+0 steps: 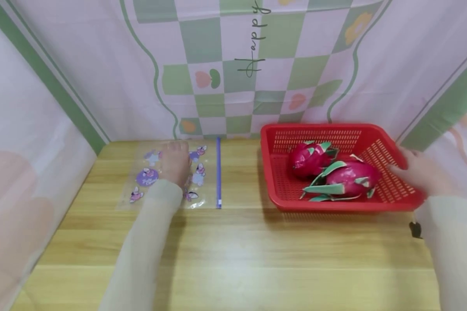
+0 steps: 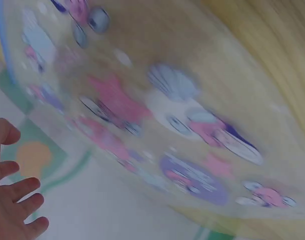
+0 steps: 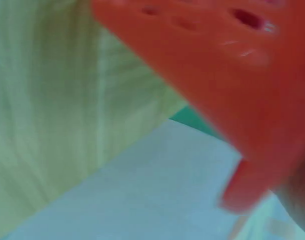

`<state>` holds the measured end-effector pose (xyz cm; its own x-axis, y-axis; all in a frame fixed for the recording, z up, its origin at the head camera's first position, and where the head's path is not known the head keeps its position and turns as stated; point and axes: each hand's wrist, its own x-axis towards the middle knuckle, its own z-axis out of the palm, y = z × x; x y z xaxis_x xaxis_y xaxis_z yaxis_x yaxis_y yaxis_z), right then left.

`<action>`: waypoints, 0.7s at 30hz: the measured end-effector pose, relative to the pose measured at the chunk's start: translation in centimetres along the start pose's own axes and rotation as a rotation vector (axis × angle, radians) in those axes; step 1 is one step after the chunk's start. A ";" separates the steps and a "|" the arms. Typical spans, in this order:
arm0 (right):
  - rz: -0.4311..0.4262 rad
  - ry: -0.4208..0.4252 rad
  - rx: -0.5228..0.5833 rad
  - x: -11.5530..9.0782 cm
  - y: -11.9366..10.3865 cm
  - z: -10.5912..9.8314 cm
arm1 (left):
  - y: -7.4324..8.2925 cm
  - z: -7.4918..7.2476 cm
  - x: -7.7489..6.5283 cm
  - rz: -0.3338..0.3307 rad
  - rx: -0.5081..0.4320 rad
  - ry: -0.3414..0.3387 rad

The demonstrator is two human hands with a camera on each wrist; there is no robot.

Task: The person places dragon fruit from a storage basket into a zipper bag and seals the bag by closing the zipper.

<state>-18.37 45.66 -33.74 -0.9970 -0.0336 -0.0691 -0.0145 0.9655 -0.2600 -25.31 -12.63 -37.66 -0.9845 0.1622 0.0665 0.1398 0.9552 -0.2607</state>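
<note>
A clear zip bag [image 1: 206, 190] with purple and pink cartoon prints lies on the left of the table, its purple zip strip [image 1: 219, 172] to the right. Over its middle is my left hand [image 1: 176, 162]; in the left wrist view that hand [image 2: 17, 195] has loosely spread fingers and holds nothing. On the right stands a red plastic basket [image 1: 270, 172] with slotted walls. Two dragon fruits, one farther back [image 1: 307, 160] and one nearer [image 1: 354, 178], lie inside it. My right hand [image 1: 424, 172] grips the basket's right rim, with the thumb on the inner side.
The wooden table [image 1: 233, 259] meets a checked cloth curtain [image 1: 241, 99] at the back, and more cloth hangs on both sides. A small black object [image 1: 415, 230] sits beside the right sleeve.
</note>
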 end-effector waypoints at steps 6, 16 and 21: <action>-0.059 0.091 0.030 -0.3 0.7 1.8 | 2.1 -0.2 0.4 0.032 -0.153 0.017; -0.027 0.146 0.077 0.2 1.2 2.9 | 4.4 0.1 -0.3 0.036 -0.317 0.007; -0.035 0.169 0.011 0.2 1.2 3.0 | 5.4 0.2 -0.7 -0.005 -0.428 -0.036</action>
<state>-18.38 46.03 -37.01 -0.9944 -0.0225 0.1033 -0.0498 0.9617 -0.2696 -23.90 -7.64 -39.27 -0.9874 0.1555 0.0307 0.1584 0.9738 0.1634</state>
